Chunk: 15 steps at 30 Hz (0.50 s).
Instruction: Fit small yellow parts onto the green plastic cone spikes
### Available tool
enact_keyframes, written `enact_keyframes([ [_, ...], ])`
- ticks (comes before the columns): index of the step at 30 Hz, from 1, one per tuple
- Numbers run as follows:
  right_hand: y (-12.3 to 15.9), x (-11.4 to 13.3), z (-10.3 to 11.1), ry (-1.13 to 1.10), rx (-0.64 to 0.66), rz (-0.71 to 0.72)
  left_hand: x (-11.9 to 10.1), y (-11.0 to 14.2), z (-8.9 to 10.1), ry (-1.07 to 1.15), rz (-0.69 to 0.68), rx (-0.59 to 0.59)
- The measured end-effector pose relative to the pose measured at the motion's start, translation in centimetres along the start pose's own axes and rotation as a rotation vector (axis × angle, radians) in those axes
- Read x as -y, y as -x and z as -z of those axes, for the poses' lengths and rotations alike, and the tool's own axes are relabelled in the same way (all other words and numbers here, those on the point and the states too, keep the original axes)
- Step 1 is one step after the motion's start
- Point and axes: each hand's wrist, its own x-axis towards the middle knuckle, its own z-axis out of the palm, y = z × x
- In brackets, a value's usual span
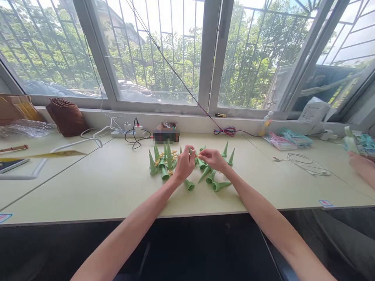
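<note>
My left hand (pixel 186 162) is closed, its fingertips up around a green plastic spike that they mostly hide. Beside it my right hand (pixel 215 160) pinches a small yellow plastic piece (pixel 197 155), held against the left fingertips. Around both hands lie hollow green cone-shaped spikes. One spike (pixel 169 158) stands upright left of my hands, and another spike (pixel 190 185) lies below them with its round open end toward me. A further spike (pixel 221 185) rests on its side under my right wrist. Several yellow pieces (pixel 158 160) are scattered among the left-hand spikes.
Behind the spikes a small box (pixel 166 134) stands by a power strip (pixel 127 132) with cables. A white cable (pixel 307 164) lies coiled to the right. Another person's hand (pixel 363 166) reaches in at the right edge. A white tubular frame (pixel 73 148) crosses the left side.
</note>
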Motion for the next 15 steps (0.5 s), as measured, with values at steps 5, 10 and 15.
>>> enact_keyframes([
  [5, 0.07, 0.06, 0.02, 0.131, 0.005, 0.004, 0.01, 0.02, -0.02, -0.009, -0.004, 0.008],
  [10, 0.11, 0.08, 0.01, 0.172, 0.010, 0.000, -0.05, 0.03, -0.05, -0.006, -0.007, 0.011],
  [15, 0.10, 0.22, -0.08, 0.050, 0.033, 0.011, -0.14, 0.05, -0.02, -0.029, -0.008, 0.000],
])
